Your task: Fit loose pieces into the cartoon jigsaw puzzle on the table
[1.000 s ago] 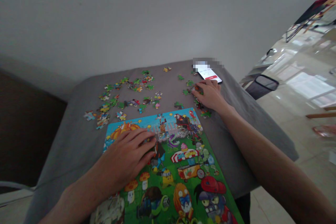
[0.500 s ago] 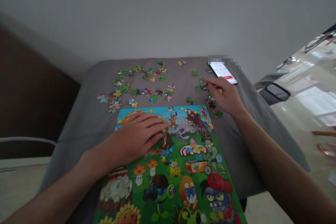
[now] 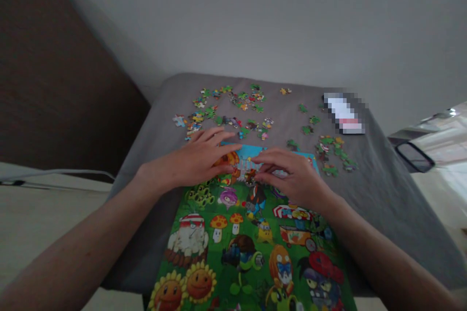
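The right hand (image 3: pixel 292 175) has moved from the loose pieces by the phone to the top edge of the jigsaw puzzle (image 3: pixel 248 248), and now sits opposite the left hand (image 3: pixel 193 159). Both hands rest over the puzzle's upper end, fingers curved and spread, neither clenched. The fingertips of the two hands come close above the blue sky strip but remain just apart. Whether either hand grasps a piece cannot be determined from this view; no held piece is clearly visible.

The puzzle lies flat on a grey cloth (image 3: pixel 386 204) that covers the table, with its long axis running toward the person. Its green lower part shows cartoon sunflowers, mushrooms and zombies. One group of loose pieces (image 3: pixel 226 107) lies scattered beyond the puzzle's top edge. A second cluster (image 3: pixel 332 153) lies to the right of that edge, near the phone (image 3: pixel 345 112), whose screen is pixelated. A wall (image 3: pixel 255 19) stands behind the table, and a dark brown panel (image 3: pixel 54 58) stands to the left.
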`<action>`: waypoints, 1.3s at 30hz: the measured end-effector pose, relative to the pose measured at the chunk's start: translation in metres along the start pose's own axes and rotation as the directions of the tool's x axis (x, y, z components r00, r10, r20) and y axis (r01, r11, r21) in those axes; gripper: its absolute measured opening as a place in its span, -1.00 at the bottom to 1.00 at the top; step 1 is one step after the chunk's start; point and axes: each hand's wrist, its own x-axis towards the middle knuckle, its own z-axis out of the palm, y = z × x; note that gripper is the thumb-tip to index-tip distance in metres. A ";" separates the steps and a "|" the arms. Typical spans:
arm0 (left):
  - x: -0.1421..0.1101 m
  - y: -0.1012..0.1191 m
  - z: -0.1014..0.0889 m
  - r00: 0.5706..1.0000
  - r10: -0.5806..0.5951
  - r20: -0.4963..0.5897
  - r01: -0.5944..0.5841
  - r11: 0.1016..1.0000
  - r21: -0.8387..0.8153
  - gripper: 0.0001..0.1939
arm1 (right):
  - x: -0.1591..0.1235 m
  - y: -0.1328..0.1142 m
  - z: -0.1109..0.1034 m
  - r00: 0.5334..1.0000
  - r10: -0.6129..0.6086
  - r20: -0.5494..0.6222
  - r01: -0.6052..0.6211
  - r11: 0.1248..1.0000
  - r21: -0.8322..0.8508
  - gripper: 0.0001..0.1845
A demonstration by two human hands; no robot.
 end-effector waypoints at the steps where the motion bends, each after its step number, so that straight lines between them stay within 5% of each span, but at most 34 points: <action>1: -0.001 0.000 0.001 1.000 -0.018 0.021 0.018 1.000 0.006 -0.45 | 0.002 -0.002 0.006 0.999 -0.031 0.023 0.031 0.999 -0.028 -0.75; 16: -0.001 0.007 0.000 0.991 -0.067 0.117 0.056 0.994 0.092 -0.44 | 0.009 0.007 0.031 0.967 -0.211 0.143 0.238 0.948 -0.212 -0.73; 21: -0.001 0.006 0.000 0.991 -0.060 0.120 0.048 0.994 0.103 -0.42 | 0.004 -0.002 0.025 0.943 -0.291 0.164 0.334 0.846 -0.415 -0.77; 25: -0.002 0.005 0.001 0.986 -0.079 0.146 0.063 0.992 0.107 -0.40 | -0.003 -0.009 0.017 0.933 -0.256 0.253 0.352 0.793 -0.497 -0.73; 34: -0.002 0.004 0.000 0.983 -0.096 0.158 0.084 0.993 0.083 -0.39 | -0.005 -0.004 0.007 0.941 -0.097 0.325 0.260 0.820 -0.510 -0.72; 39: -0.001 -0.004 -0.007 0.988 -0.150 0.020 0.147 0.984 0.103 -0.49 | -0.005 -0.003 0.004 0.926 -0.047 0.375 0.265 0.789 -0.554 -0.66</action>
